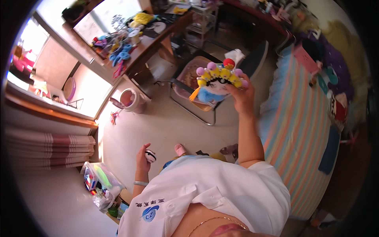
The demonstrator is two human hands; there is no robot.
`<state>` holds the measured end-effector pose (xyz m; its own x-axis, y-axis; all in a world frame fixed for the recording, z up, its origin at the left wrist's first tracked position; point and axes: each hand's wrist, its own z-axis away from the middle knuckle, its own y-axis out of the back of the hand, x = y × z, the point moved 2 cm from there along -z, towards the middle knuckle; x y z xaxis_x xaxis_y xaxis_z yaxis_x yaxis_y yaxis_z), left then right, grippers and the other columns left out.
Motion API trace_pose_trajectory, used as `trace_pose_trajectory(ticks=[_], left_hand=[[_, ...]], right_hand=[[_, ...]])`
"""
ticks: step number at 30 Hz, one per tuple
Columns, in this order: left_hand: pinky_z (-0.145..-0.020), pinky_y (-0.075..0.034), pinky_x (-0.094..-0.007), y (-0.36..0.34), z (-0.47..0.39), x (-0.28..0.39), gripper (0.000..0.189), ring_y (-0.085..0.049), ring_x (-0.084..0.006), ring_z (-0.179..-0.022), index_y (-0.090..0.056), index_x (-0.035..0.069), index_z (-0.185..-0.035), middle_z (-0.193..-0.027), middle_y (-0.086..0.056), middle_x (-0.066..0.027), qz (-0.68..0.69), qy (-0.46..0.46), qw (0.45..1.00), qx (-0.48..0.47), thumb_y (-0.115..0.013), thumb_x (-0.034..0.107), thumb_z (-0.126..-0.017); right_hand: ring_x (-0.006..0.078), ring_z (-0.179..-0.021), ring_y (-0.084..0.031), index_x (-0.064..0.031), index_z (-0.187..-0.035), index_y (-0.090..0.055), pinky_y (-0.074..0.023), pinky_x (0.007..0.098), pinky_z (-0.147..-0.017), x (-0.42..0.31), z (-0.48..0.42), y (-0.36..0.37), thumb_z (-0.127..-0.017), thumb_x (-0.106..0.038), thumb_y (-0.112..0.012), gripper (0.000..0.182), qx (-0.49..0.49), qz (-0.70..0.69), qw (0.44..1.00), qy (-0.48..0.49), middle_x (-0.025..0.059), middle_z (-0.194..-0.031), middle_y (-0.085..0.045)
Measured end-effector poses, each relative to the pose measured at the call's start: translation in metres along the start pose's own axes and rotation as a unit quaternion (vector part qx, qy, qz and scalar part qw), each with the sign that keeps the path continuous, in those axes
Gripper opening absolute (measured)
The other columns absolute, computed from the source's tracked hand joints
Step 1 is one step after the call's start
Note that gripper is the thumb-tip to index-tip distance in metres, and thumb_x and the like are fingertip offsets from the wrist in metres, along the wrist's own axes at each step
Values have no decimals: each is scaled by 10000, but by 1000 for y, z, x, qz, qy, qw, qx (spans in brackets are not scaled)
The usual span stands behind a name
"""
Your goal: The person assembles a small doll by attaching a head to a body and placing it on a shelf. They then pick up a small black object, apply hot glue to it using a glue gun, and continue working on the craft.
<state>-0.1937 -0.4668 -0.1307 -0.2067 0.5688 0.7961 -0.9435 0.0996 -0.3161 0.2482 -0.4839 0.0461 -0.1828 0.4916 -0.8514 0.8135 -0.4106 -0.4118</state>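
My right hand [244, 95] is raised, gripping a handmade opera-style doll head [217, 84] by its right side. The doll has a pale face, a yellow headdress with purple and yellow balls, a red pompom on top, blue fluff below and an orange tassel. Lower down at the left, my left hand [143, 160] holds a small white rounded object [150, 156] with a black band; I cannot tell what it is. A pale bangle circles my left wrist.
Beyond the doll stands a metal-framed chair [207, 117] with a pink tub [185, 89] on it. A lidded bin [133, 100] is by the wall. Yarn and crafts crowd the wooden desk [142, 56]. At right is a bed with a striped sheet [302, 133]; bagged items [103, 177] lie lower left.
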Motion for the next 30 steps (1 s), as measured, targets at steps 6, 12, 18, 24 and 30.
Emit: trace_pose_trajectory(ticks=[6,12,18,24,30], left_hand=[[-518,-492,-280,66,-24,61,372,-615,-171,-627,-568,21,-1119,-690,-610,-81,75,-35,992,93,-499,348,-955],[-508,-472,-246,76,-77,110,312,-596,-129,-607,-576,11,-1110,-675,-591,-53,39,-117,987,102,-510,279,-964],[-454,-436,-238,92,-139,171,313,-576,-111,-579,-583,13,-1120,-667,-574,-37,17,-112,987,114,-525,274,-958],[-456,-447,-242,135,-165,176,305,-566,-131,-545,-572,28,-1146,-656,-562,-27,93,-122,962,224,-526,257,-950],[-513,-456,-217,124,-216,282,286,-572,-125,-580,-571,19,-1166,-728,-583,-36,85,-172,966,170,-548,178,-929]], right_hand=[[134,-945,-606,-26,-1112,-552,-512,286,-843,80,-45,-129,-764,-10,-729,391,-60,-113,979,-160,54,-1044,-610],[185,-974,-588,-50,-1079,-580,-480,281,-852,123,-92,-206,-762,-41,-737,354,-205,223,952,42,61,-1051,-586],[179,-977,-566,-36,-1058,-580,-457,293,-865,182,-188,-266,-752,-5,-732,343,-258,269,915,152,73,-1065,-568],[315,-995,-547,-39,-1074,-588,-452,368,-852,223,-317,-317,-739,-22,-728,363,-224,338,863,301,127,-1061,-540],[312,-1005,-542,-70,-1123,-588,-462,382,-850,247,-373,-366,-732,3,-693,412,-306,346,819,340,112,-1090,-530]])
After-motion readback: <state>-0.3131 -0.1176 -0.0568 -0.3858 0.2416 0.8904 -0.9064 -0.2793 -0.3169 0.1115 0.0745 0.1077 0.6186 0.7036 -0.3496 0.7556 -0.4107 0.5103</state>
